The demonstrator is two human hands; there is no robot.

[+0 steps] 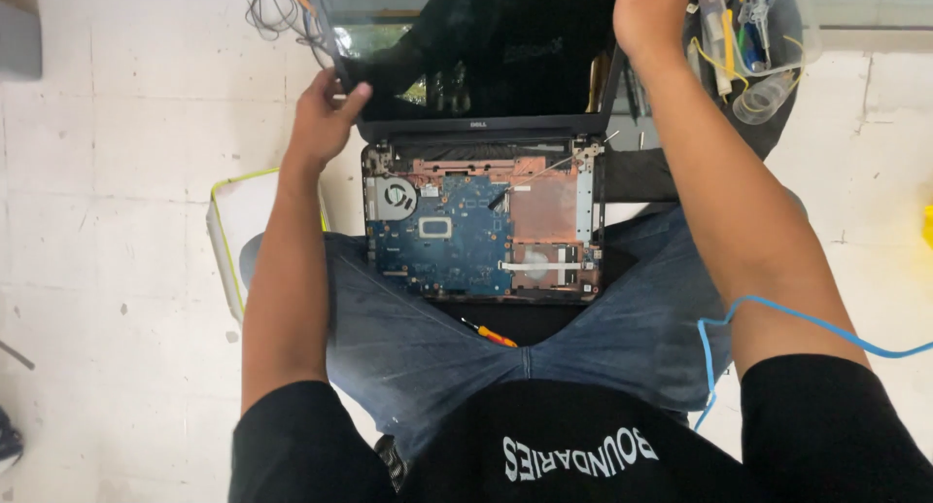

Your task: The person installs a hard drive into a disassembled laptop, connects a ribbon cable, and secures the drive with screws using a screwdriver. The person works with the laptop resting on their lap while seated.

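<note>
An opened-up laptop rests on my lap, its blue circuit board [447, 236], grey fan [394, 197] and copper-coloured base [544, 211] exposed. Its dark screen [476, 51] stands tilted back beyond the base. My left hand [326, 119] grips the screen's lower left edge, thumb on the bezel. My right hand [649, 12] holds the screen's upper right edge; its fingers are cut off by the top of the view. A small orange-and-yellow screwdriver [491, 335] lies on the seat between my thighs.
A clear plastic container [763, 36] holding tools and tubes stands at the upper right. A blue cable [777, 313] loops over my right forearm. A white tray with a yellow rim [233, 231] sits left of my leg. Wires [272, 7] lie at the top left on the tiled floor.
</note>
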